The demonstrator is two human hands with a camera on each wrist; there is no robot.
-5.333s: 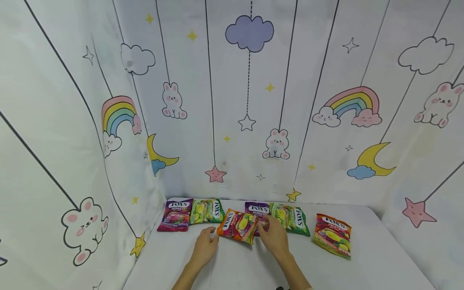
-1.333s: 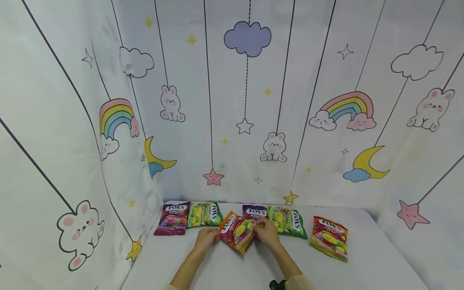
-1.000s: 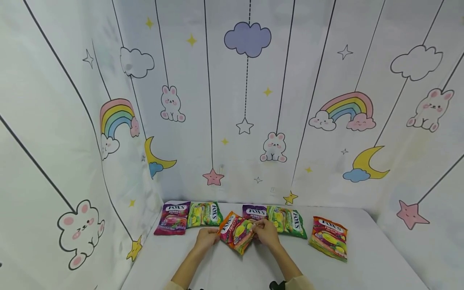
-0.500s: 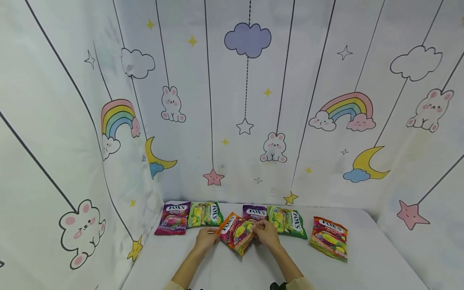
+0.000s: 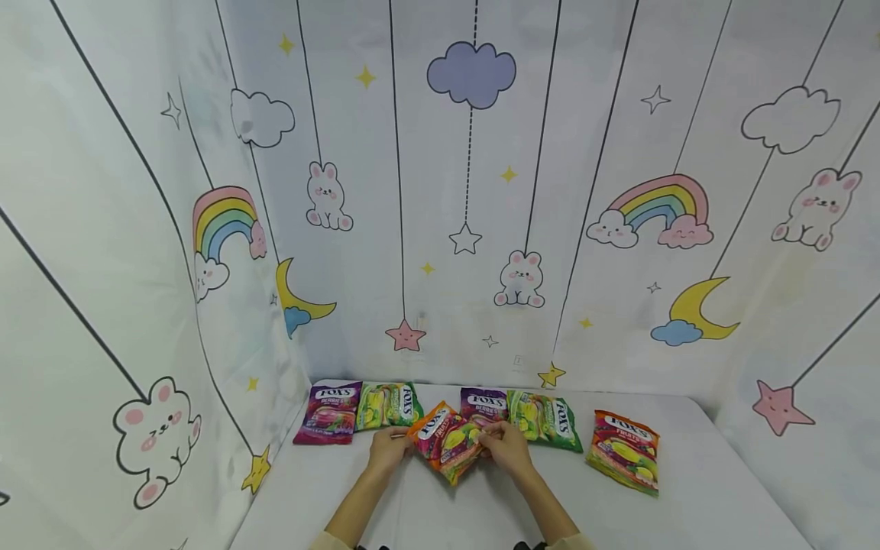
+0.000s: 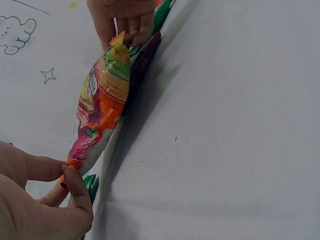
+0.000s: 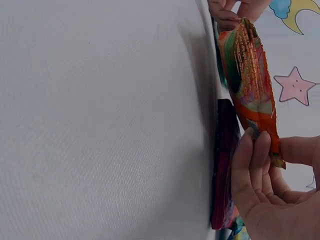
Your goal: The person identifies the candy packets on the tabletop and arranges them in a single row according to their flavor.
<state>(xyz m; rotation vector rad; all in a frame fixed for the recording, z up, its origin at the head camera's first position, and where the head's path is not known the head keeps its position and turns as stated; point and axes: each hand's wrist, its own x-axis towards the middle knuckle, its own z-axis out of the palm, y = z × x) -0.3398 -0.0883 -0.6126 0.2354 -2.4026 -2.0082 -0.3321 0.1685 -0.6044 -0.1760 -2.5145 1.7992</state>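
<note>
We take this for a small staged recording corner rather than a lived-in room. A printed cloth backdrop (image 5: 474, 191) with clouds, rainbows, bunnies, moons and stars wraps round three sides and curves down to meet a white bench (image 5: 715, 489). On the bench we see only candy packets (image 5: 543, 416) laid in a row near the backdrop's foot.

light: bright, even, soft | shadows: faint beneath packet | head view: edges bowed | wrist views: near hands blurred
</note>
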